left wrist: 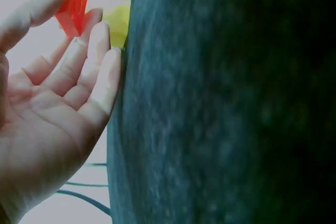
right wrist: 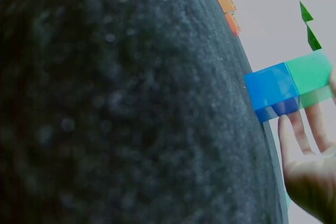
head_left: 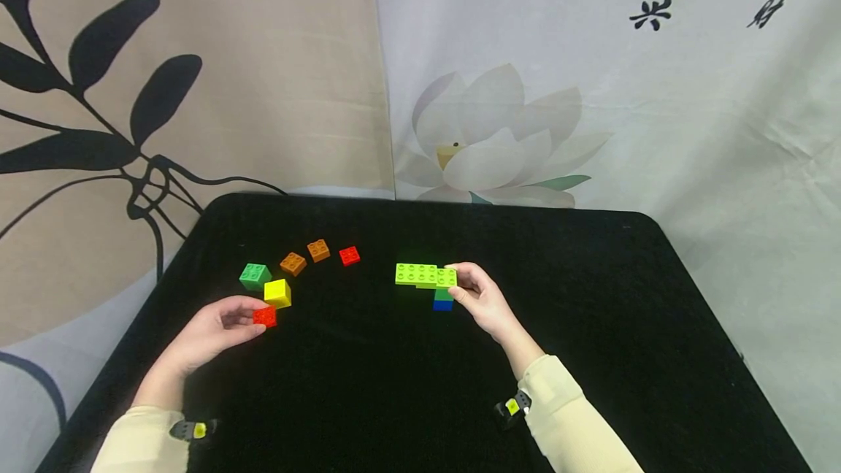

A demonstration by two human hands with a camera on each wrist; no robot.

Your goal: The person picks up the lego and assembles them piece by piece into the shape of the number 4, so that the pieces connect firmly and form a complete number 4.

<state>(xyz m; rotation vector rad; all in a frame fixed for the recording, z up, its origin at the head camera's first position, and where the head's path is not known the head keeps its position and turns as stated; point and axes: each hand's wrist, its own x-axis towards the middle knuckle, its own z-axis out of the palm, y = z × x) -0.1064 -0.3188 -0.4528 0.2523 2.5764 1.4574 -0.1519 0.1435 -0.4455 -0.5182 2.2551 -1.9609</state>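
Note:
Between thumb and fingertips, my left hand (head_left: 209, 331) pinches a red toy brick (head_left: 266, 316). In the left wrist view this red brick (left wrist: 73, 9) looks tilted, with a yellow brick (left wrist: 119, 22) just beyond the fingers. My right hand (head_left: 485, 301) grips the right end of a built piece: lime-green bricks (head_left: 415, 274) along the top, a green brick (head_left: 444, 294) below, a blue brick (head_left: 443, 306) at the bottom. The right wrist view shows the blue brick (right wrist: 273, 92) joined to the green brick (right wrist: 312, 77); the thumb is mostly out of frame there.
Near the left hand stand a yellow brick (head_left: 278, 293) and a green brick (head_left: 255, 277). Farther back lie two orange bricks (head_left: 293, 263) and another red brick (head_left: 350, 255). A black cloth-covered table (head_left: 368, 385) holds them all, with a printed curtain (head_left: 296, 93) behind.

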